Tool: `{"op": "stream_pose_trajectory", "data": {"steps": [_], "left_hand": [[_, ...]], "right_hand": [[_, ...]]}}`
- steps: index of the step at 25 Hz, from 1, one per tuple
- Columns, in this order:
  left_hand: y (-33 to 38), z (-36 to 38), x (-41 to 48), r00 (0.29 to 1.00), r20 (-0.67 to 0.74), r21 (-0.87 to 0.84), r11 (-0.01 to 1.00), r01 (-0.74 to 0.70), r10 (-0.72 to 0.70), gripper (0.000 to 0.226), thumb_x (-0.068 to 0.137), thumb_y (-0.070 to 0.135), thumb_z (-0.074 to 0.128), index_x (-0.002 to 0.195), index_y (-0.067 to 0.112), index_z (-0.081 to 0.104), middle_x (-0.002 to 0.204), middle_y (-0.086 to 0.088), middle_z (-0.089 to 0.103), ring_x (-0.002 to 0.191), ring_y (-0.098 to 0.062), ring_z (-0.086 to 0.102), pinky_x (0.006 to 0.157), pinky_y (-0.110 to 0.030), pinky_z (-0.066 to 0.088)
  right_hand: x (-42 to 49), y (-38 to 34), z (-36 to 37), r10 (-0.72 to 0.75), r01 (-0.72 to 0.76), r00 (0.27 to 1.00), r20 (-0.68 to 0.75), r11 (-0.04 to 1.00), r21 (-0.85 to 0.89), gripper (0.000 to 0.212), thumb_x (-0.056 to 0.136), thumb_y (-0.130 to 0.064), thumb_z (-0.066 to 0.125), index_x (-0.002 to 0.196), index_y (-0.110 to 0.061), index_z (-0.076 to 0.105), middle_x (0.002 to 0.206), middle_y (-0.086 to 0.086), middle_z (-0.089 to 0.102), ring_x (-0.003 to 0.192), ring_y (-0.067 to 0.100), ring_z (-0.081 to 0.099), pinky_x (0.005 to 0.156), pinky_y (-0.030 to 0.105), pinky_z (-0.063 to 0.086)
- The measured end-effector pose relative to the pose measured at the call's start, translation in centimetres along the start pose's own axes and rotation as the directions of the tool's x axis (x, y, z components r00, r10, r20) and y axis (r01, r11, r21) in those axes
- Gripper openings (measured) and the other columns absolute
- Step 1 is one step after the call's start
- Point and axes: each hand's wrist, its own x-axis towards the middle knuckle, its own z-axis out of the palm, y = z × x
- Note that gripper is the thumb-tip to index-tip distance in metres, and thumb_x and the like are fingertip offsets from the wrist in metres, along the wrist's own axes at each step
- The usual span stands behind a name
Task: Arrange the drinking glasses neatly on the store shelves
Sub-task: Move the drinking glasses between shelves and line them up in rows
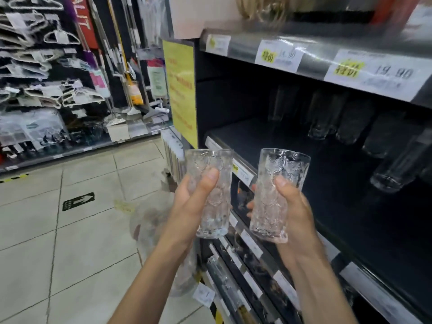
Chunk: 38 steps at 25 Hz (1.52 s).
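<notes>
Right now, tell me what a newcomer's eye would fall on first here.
Centre frame, the left hand grips one clear textured drinking glass and the right hand grips another clear textured glass, both upright in front of the dark shelf. Back right on that shelf stands a blurred row of tall clear glasses, under a white price label reading 19.00.

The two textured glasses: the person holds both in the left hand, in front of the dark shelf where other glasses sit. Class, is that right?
No. The head view shows one per hand: the left hand grips the left glass, the right hand the right glass, in front of the dark shelf holding other glasses.
</notes>
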Motion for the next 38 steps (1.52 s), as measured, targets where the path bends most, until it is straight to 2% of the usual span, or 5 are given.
{"op": "stream_pose_trajectory", "data": {"steps": [11, 18, 22, 31, 38], "left_hand": [[0.1, 10.5, 14.9, 0.819, 0.569, 0.078, 0.996, 0.038, -0.075, 0.077, 0.059, 0.061, 0.079, 0.126, 0.036, 0.052, 0.125, 0.01, 0.068, 0.117, -0.01, 0.064, 0.106, -0.043, 0.047], [-3.1, 17.6, 22.2, 0.593, 0.803, 0.071, 0.997, 0.01, -0.063, 0.082, 0.062, 0.03, 0.092, 0.129, 0.001, 0.055, 0.119, -0.018, 0.069, 0.113, -0.032, 0.067, 0.101, -0.049, 0.051], [-4.7, 19.8, 24.7, 0.511, 0.858, 0.058, 0.998, -0.004, -0.048, 0.079, 0.059, 0.021, 0.089, 0.129, 0.002, 0.057, 0.119, -0.014, 0.071, 0.112, -0.025, 0.068, 0.102, -0.042, 0.052], [-6.3, 20.6, 27.0, 0.433, 0.901, 0.015, 0.998, -0.063, 0.014, 0.073, 0.068, 0.019, 0.087, 0.13, 0.002, 0.053, 0.12, -0.012, 0.07, 0.112, -0.023, 0.068, 0.099, -0.041, 0.054], [-7.4, 19.1, 27.9, 0.361, 0.932, 0.108, 0.925, -0.364, 0.033, 0.069, 0.074, 0.022, 0.086, 0.13, 0.016, 0.046, 0.112, 0.015, 0.061, 0.097, 0.011, 0.059, 0.081, -0.006, 0.047]], "right_hand": [[6.7, -4.0, -6.0, -0.219, 0.172, 0.836, -0.504, 0.975, -0.138, 0.093, 0.049, -0.076, 0.078, 0.129, -0.03, 0.062, 0.122, -0.01, 0.07, 0.117, 0.012, 0.063, 0.107, 0.048, 0.044], [8.9, -3.8, -8.0, -0.363, 0.127, 0.636, -0.681, 0.92, -0.371, 0.032, 0.075, -0.025, 0.084, 0.1, -0.022, 0.064, 0.092, -0.012, 0.073, 0.084, -0.003, 0.069, 0.072, 0.017, 0.053], [10.9, -3.1, -8.6, -0.414, 0.111, 0.559, -0.718, 0.896, -0.431, 0.039, 0.073, -0.016, 0.085, 0.104, -0.02, 0.061, 0.087, -0.017, 0.069, 0.074, -0.012, 0.065, 0.065, 0.009, 0.049], [12.4, -1.8, -8.8, -0.384, -0.114, 0.562, -0.732, 0.841, -0.529, 0.056, 0.068, -0.038, 0.085, 0.118, -0.031, 0.06, 0.111, -0.014, 0.07, 0.102, 0.0, 0.066, 0.094, 0.028, 0.053], [12.7, -1.1, -9.1, -0.319, -0.289, 0.488, -0.813, 0.819, -0.495, 0.065, 0.067, -0.027, 0.09, 0.115, -0.021, 0.046, 0.107, -0.005, 0.066, 0.1, 0.014, 0.066, 0.096, 0.037, 0.052]]}}
